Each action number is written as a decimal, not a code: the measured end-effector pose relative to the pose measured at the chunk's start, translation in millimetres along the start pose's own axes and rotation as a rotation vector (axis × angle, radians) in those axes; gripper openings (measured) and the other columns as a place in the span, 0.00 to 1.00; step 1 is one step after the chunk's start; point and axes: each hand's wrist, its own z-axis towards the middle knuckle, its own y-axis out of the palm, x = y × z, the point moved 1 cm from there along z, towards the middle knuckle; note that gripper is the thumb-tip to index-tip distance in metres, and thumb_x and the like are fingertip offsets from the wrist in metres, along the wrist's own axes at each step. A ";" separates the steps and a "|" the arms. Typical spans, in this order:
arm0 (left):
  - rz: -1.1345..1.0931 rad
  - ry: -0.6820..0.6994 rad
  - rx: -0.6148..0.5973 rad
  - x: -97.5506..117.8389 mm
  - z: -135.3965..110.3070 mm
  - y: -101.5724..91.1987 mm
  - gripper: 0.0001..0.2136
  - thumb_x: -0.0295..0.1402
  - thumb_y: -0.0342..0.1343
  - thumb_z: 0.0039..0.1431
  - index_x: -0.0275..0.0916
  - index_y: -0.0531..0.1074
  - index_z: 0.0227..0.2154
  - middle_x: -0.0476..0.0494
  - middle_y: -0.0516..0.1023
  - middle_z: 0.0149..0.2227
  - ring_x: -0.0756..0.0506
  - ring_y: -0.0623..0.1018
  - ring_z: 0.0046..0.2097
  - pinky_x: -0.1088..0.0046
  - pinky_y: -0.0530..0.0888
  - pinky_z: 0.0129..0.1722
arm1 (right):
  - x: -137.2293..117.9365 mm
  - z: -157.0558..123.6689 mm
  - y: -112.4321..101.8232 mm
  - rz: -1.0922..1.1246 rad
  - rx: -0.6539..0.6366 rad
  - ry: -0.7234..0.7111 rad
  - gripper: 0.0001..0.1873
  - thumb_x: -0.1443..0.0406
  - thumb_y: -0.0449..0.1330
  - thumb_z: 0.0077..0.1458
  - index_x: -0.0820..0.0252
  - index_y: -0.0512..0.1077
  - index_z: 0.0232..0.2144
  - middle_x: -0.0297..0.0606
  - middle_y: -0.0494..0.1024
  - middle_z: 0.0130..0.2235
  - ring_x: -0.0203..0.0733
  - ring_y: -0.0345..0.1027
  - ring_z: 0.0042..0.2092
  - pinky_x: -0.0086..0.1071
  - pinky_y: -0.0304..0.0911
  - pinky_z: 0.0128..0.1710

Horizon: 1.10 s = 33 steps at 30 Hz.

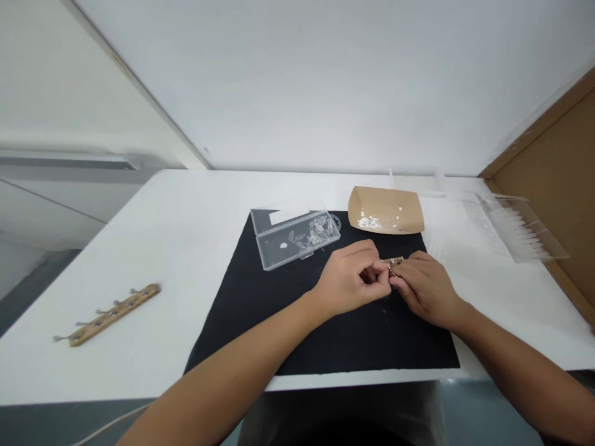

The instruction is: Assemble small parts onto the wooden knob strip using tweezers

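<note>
Both hands meet over the black mat (325, 341). My left hand (351, 275) is closed, its thumb and forefinger pinched at a tiny metal part whose kind I cannot make out. My right hand (425, 288) lies curled over a small wooden strip (393, 261) with metal bits on it, mostly hidden under the fingers. Behind my left hand, an opened clear plastic box (279, 260) holds several clear almond-shaped nail tips (320, 230). Past the hands, a curved brown card tray (385, 207) carries small white flakes (369, 222).
To the left, a wooden bar with several upright metal pins (114, 314) lies on the white table (186, 229). At the right stands a clear case (515, 229) with rows of whitish tips. A white wall backs the table; a brown board (558, 179) borders the right side.
</note>
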 end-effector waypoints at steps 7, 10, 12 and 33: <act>0.076 0.046 0.073 3.4 -2.6 3.7 0.06 0.22 0.59 0.51 0.37 0.68 0.24 0.51 0.69 0.27 0.55 0.67 0.25 0.80 0.65 0.23 | -0.7 -0.9 2.0 0.052 -0.008 0.008 0.10 0.66 0.51 0.74 0.56 0.67 0.36 0.32 0.75 0.29 0.38 0.65 0.30 0.36 0.54 0.37; 0.095 0.052 0.088 5.2 -3.2 4.0 0.07 0.22 0.58 0.50 0.38 0.67 0.23 0.51 0.68 0.27 0.55 0.66 0.25 0.80 0.64 0.22 | -1.3 -1.2 3.5 0.089 -0.026 0.031 0.11 0.66 0.50 0.74 0.56 0.67 0.36 0.33 0.75 0.30 0.39 0.66 0.31 0.36 0.55 0.38; 0.085 0.048 0.090 5.9 -3.2 3.9 0.07 0.22 0.58 0.50 0.38 0.67 0.23 0.51 0.68 0.27 0.55 0.66 0.25 0.80 0.63 0.22 | -1.7 -1.3 4.5 0.117 -0.034 0.049 0.12 0.65 0.49 0.75 0.56 0.67 0.36 0.33 0.75 0.30 0.39 0.65 0.31 0.37 0.56 0.38; -0.406 -0.289 -0.006 6.6 1.8 0.2 0.07 0.25 0.64 0.52 0.35 0.72 0.22 0.50 0.71 0.26 0.56 0.69 0.24 0.84 0.63 0.19 | -9.7 0.8 -5.3 0.688 -0.084 0.359 0.22 0.55 0.46 0.77 0.55 0.64 0.30 0.25 0.67 0.19 0.35 0.60 0.24 0.34 0.60 0.34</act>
